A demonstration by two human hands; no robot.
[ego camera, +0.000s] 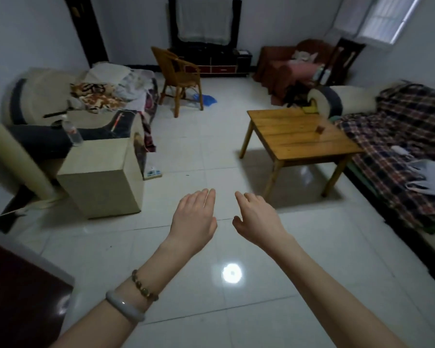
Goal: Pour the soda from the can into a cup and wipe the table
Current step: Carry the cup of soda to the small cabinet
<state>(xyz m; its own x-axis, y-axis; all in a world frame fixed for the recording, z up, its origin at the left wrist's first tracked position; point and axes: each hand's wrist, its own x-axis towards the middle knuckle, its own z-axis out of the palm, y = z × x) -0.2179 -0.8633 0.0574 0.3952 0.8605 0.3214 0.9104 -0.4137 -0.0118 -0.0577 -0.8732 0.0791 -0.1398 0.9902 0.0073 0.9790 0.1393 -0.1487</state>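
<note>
Both hands, left (194, 217) and right (258, 218), empty, grip apart. Surface (296, 133) well ahead-right. Likely pre-start; next: approach, find can.

small item on table (320, 129): too small to identify | sofa (412, 136): cut off right

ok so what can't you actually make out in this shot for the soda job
- Small reddish object on the wooden table, head view: too small and dim to tell can from cup.
- No cloth for wiping identifiable: the sofa clutter on the left is blurred.
- Clear bottle on the pale cabinet: label unreadable from motion blur.
- Left hand and right hand: open and empty, palms face down, hidden.
</note>
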